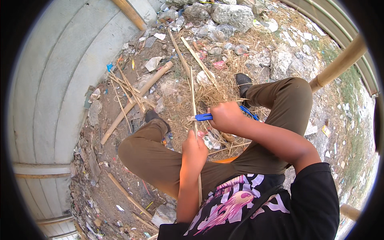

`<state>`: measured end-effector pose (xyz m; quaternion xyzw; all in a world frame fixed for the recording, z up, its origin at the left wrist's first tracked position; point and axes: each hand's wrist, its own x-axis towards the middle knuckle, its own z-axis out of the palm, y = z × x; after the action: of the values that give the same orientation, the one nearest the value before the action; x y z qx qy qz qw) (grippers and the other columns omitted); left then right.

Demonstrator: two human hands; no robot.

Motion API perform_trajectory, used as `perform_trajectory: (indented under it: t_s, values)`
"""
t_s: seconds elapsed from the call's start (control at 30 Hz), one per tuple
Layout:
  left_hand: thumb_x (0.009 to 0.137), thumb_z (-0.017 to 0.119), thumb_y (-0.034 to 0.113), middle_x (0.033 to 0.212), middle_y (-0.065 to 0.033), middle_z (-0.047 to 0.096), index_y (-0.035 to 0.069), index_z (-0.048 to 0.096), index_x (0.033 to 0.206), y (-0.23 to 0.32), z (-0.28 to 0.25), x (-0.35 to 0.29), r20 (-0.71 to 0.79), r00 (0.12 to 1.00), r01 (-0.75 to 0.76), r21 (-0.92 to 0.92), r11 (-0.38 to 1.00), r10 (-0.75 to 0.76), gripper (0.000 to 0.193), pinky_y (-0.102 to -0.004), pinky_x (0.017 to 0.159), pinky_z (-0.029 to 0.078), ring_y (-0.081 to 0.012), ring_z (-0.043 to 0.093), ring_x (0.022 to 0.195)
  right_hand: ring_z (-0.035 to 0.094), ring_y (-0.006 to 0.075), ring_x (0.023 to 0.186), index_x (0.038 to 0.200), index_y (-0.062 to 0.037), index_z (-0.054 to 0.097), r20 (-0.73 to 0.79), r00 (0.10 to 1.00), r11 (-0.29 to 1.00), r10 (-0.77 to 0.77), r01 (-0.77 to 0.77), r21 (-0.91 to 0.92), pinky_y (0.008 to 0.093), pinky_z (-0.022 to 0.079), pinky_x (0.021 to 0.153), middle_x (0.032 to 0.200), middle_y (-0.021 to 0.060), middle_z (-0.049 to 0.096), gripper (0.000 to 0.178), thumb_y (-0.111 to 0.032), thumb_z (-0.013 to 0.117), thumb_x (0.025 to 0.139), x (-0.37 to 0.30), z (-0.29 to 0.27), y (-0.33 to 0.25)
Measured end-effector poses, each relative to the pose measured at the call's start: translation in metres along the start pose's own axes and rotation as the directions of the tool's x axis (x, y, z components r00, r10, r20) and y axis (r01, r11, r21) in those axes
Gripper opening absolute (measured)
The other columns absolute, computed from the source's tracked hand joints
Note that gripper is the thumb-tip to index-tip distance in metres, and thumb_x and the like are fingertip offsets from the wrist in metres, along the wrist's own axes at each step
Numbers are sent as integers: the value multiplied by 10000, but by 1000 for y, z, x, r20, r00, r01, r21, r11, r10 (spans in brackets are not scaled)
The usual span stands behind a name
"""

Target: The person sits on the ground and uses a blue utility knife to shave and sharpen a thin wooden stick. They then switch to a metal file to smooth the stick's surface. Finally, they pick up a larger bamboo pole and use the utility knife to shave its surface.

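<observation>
My left hand (194,154) is closed around a long thin bamboo strip (193,94), which runs from beside my body out past my knees. In my right hand (226,117) is a blue utility knife (204,117), gripped with the fingers wrapped round its handle. The knife's blade end meets the strip just beyond my left hand, and a pale shaving seems to curl there. Behind my right wrist a blue object (249,113) shows in part; its kind is hidden.
A thick bamboo pole (136,102) lies on the littered ground, with a bundle of split sticks (127,88) across it. Further bamboo pieces (199,60) lie ahead, near large stones (233,17). A grey panel wall (52,88) stands left; a slanting bamboo post (340,64) rises at right.
</observation>
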<state>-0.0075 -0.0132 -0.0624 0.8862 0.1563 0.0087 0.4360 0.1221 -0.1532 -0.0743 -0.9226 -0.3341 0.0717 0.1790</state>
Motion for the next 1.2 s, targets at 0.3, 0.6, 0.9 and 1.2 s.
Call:
perform_trajectory:
  t_s: [0.3,0.6,0.9,1.2]
  values:
    - [1000,456,110,729,-303,607,-38,538,954,12,3,-1,7,1000,-6,101,995,5,175,-540,590,441,-505,599,694,688,328,624,748,-109,719,-136,990,999,41,-42,-7,441,548,581,682,125,686,154,-238,640,778,20,11,25]
    - [1022,455,161,649,-246,565,-31,539,948,16,2,-8,-24,999,-44,172,984,49,223,-483,549,416,-425,580,591,668,333,572,808,-94,712,-267,961,996,74,-85,-32,440,536,555,640,126,665,146,-227,659,775,46,4,42]
    - [1025,461,142,653,-268,553,-30,523,928,41,1,-31,22,993,-121,146,982,120,207,-494,533,396,-456,568,600,681,384,666,822,-43,730,-308,734,793,606,-591,151,487,546,646,728,215,682,265,-261,584,855,68,-22,129]
    - [1044,463,188,648,-116,557,-21,541,942,18,-14,-12,208,960,222,-159,962,-188,246,-387,507,444,-216,580,511,667,399,655,918,-79,737,-134,959,958,249,-223,182,485,548,667,701,210,668,261,-298,602,872,40,-19,31]
